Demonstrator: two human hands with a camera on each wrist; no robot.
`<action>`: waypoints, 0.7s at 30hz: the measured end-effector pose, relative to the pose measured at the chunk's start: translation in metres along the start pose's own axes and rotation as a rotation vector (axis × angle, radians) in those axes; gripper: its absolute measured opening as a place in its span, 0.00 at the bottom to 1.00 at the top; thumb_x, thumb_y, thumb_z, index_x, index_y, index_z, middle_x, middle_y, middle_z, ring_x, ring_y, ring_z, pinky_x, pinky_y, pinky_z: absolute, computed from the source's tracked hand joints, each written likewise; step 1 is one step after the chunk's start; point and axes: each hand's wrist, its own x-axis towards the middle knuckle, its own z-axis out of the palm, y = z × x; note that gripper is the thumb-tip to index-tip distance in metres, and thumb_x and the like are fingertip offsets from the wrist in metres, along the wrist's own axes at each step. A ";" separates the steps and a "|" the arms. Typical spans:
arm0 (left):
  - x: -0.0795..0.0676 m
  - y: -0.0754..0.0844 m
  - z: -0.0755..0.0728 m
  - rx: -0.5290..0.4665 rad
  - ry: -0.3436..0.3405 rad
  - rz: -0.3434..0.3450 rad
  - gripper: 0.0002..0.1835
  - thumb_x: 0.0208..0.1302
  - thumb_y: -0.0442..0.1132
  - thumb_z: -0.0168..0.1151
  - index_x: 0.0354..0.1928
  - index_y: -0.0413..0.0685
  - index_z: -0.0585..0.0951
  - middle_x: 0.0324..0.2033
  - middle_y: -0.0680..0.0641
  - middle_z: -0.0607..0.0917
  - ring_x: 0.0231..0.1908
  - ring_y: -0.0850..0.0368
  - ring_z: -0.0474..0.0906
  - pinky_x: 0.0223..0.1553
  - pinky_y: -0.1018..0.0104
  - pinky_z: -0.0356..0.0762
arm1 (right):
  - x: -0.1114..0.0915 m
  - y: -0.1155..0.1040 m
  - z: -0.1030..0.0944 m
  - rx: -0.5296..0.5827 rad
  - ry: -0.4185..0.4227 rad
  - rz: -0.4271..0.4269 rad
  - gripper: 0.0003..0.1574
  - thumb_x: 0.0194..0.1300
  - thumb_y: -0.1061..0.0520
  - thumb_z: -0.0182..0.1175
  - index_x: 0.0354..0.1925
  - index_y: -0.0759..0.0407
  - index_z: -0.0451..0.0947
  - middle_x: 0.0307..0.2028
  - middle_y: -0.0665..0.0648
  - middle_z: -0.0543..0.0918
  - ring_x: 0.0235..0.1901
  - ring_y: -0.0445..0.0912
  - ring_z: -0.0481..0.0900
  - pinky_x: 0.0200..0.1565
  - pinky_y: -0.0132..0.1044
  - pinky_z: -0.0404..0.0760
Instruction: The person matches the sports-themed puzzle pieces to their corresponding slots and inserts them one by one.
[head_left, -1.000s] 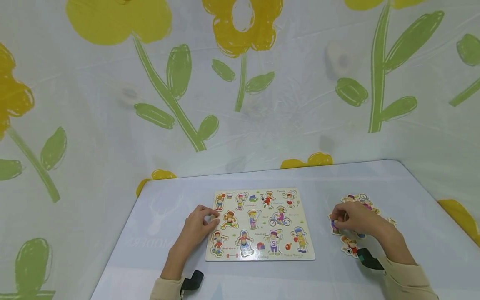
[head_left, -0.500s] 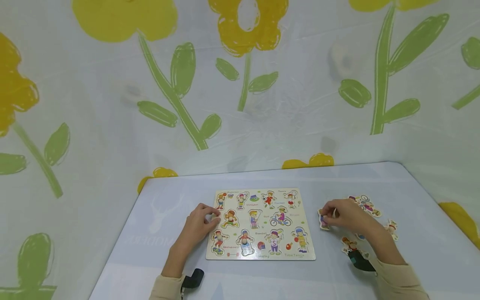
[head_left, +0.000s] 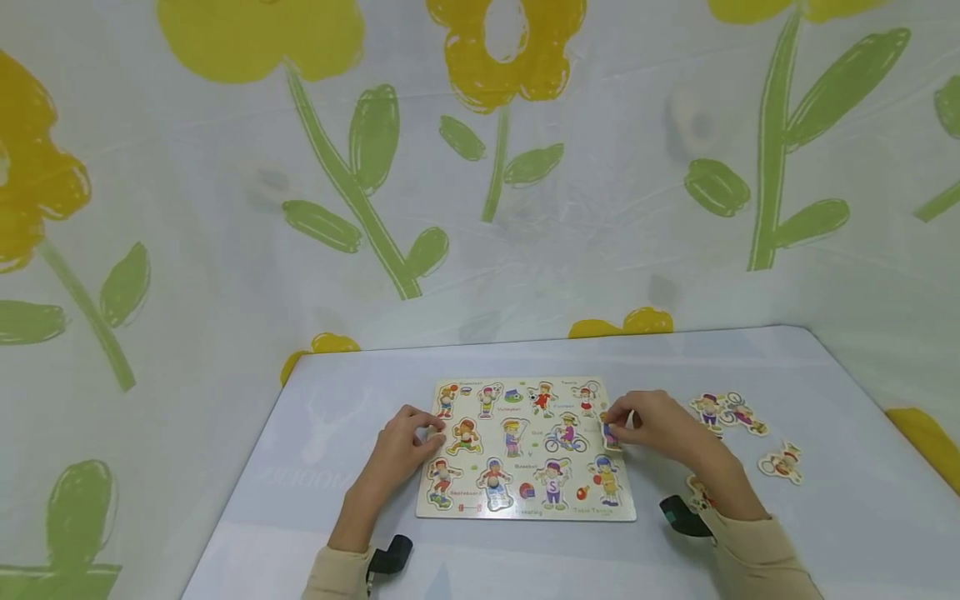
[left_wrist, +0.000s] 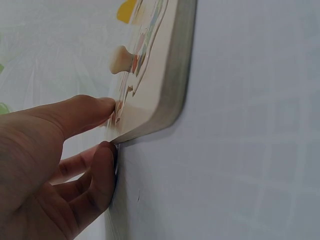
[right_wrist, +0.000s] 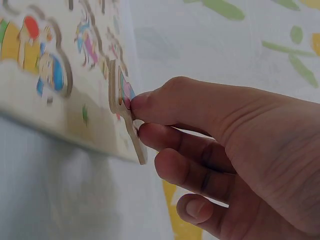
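A wooden puzzle board (head_left: 491, 447) with recesses printed with sporting children lies on the table. My left hand (head_left: 396, 446) grips its left side; the left wrist view has the thumb (left_wrist: 95, 111) on the board's face and curled fingers below, at the edge. My right hand (head_left: 651, 423) pinches a puzzle piece (head_left: 611, 437), a figure in purple trousers, over the board's right edge. The right wrist view shows this piece (right_wrist: 114, 92) tilted on edge beside the board, thumb and index finger on it. A knob (left_wrist: 121, 60) stands up from the board near my left thumb.
Right of the board lie several loose pieces: a bicycle figure (head_left: 744, 414), a purple-capped figure (head_left: 709, 410) and a separate piece (head_left: 782, 462). Another piece (head_left: 699, 492) lies partly hidden by my right forearm. A flower-printed cloth (head_left: 600, 250) rises behind the table.
My right hand has carried the puzzle piece left, from the loose pieces to the board's right edge. My left hand keeps its place on the board; the head view has shifted slightly.
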 end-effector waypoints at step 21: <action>-0.001 0.000 0.000 0.005 0.001 -0.008 0.09 0.60 0.43 0.70 0.42 0.53 0.86 0.43 0.47 0.78 0.28 0.61 0.70 0.26 0.73 0.70 | 0.035 -0.049 0.034 0.028 -0.015 -0.091 0.04 0.60 0.57 0.68 0.35 0.52 0.87 0.29 0.43 0.84 0.29 0.39 0.74 0.31 0.28 0.75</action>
